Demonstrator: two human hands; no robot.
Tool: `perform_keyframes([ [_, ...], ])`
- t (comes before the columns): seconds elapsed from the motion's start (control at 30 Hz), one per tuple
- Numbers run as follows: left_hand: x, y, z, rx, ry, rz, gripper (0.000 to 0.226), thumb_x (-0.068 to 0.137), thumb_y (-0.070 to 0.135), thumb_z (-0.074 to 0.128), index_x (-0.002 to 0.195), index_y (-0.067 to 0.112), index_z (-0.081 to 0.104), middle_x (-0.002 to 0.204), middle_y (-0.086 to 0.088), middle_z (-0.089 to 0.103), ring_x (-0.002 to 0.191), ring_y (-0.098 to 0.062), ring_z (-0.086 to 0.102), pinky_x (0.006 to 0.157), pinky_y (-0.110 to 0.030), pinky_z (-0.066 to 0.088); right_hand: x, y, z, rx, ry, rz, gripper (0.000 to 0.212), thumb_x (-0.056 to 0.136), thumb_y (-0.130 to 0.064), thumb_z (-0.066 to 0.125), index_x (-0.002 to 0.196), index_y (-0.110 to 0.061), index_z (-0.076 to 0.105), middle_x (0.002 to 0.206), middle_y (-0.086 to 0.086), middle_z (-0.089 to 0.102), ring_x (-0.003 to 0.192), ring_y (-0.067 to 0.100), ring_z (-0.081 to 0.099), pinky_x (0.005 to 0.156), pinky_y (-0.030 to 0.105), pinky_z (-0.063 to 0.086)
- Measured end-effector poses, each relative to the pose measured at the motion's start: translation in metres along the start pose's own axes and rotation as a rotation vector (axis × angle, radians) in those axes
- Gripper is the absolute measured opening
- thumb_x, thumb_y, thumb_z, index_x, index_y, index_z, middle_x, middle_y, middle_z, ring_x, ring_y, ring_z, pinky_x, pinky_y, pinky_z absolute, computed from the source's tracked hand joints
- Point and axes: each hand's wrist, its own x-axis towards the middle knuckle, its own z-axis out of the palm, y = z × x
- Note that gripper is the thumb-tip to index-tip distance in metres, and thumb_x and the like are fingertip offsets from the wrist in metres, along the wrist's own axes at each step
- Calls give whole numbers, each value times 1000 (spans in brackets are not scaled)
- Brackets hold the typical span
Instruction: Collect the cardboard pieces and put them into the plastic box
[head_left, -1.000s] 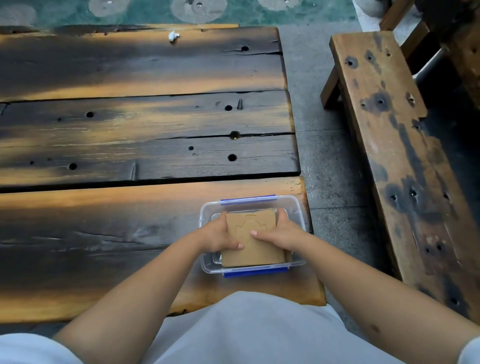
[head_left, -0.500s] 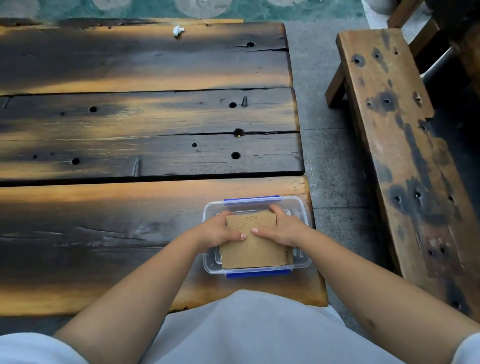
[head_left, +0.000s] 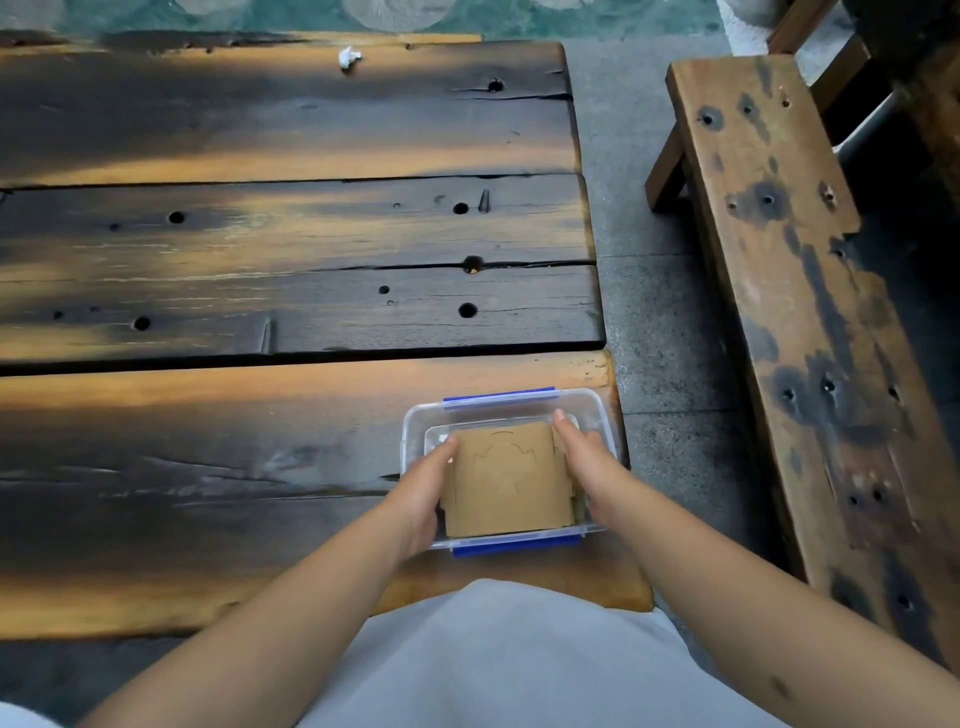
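A clear plastic box (head_left: 592, 410) with blue clips stands at the near right corner of the wooden table. Brown cardboard pieces (head_left: 509, 480) lie stacked flat inside it; the top one has a cut outline. My left hand (head_left: 423, 493) rests along the stack's left edge, fingers straight. My right hand (head_left: 584, 457) lies along the stack's right edge, fingertips pointing to the box's far wall. Both hands touch the cardboard's sides and sit inside the box. Whether they grip the stack is unclear.
The dark, scorched plank table (head_left: 291, 312) has holes and cracks. A small white crumpled scrap (head_left: 349, 56) lies near its far edge. A wooden bench (head_left: 795, 291) stands to the right across a strip of grey floor (head_left: 654, 312).
My fingers have slid off the top of the cardboard to its left and right edges. The stack sits lower and flatter in the box.
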Motion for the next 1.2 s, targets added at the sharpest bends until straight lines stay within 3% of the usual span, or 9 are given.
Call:
perform_keyframes([
  [0.23, -5, -8, 7, 10, -47, -7, 38, 89, 58, 52, 104, 25, 62, 105, -3, 69, 99, -22, 64, 81, -39, 51, -8, 7, 5, -6, -46, 10, 107, 60, -88, 44, 145, -23, 39, 143, 3, 50, 128, 29, 48, 109, 50, 36],
  [0.33, -6, -7, 9, 78, -34, 7, 33, 88, 58, 54, 97, 27, 60, 99, 0, 68, 91, -19, 63, 66, -32, 49, -9, 13, 9, -82, 4, -37, 96, 65, -86, 43, 139, -24, 45, 135, 3, 55, 120, 29, 53, 105, 50, 40],
  [0.4, -6, -7, 8, 110, -8, 24, 31, 88, 59, 53, 92, 29, 58, 94, 3, 65, 86, -17, 61, 62, -30, 45, -11, 15, 9, -78, 4, -44, 93, 67, -84, 44, 138, -23, 45, 134, 3, 56, 119, 28, 54, 104, 49, 41],
  [0.53, -4, -9, 6, 64, 25, 21, 33, 88, 60, 52, 94, 29, 60, 98, 0, 67, 91, -20, 62, 76, -36, 48, -13, 11, 9, -12, -47, -5, 97, 65, -83, 46, 143, -24, 42, 139, 3, 53, 124, 29, 51, 108, 50, 38],
  [0.73, -5, -13, 6, 39, -26, 18, 32, 89, 56, 53, 96, 27, 64, 80, 2, 76, 84, -20, 69, 61, -31, 51, -19, 12, 13, -32, -45, -11, 99, 66, -82, 48, 145, -22, 36, 141, 4, 50, 124, 28, 50, 107, 50, 37],
  [0.83, -2, -13, 8, 38, -23, 6, 32, 88, 55, 55, 94, 24, 65, 71, 3, 75, 83, -20, 69, 61, -31, 51, -18, 12, 12, -44, -39, -20, 100, 67, -82, 48, 146, -21, 35, 143, 4, 49, 126, 28, 49, 108, 49, 37],
  [0.93, 0, -15, 11, 78, -18, 16, 33, 85, 56, 59, 93, 24, 66, 74, 2, 76, 83, -21, 69, 66, -32, 52, -20, 10, 13, -44, -20, -19, 106, 62, -83, 50, 146, -19, 35, 144, 4, 48, 126, 28, 49, 108, 48, 38],
  [1.07, 1, -18, 12, 133, 22, 14, 38, 80, 62, 60, 96, 28, 63, 95, -2, 72, 92, -25, 66, 83, -40, 52, -24, 11, 11, -47, -7, -15, 108, 59, -85, 51, 145, -20, 37, 141, 5, 51, 124, 30, 50, 106, 49, 39],
  [1.2, -3, -15, 12, 159, 10, 14, 37, 80, 57, 62, 98, 25, 64, 96, -3, 72, 91, -23, 67, 75, -35, 51, -28, 13, 9, -50, -18, -7, 117, 52, -86, 53, 148, -22, 30, 145, 4, 46, 127, 30, 47, 107, 51, 38],
])
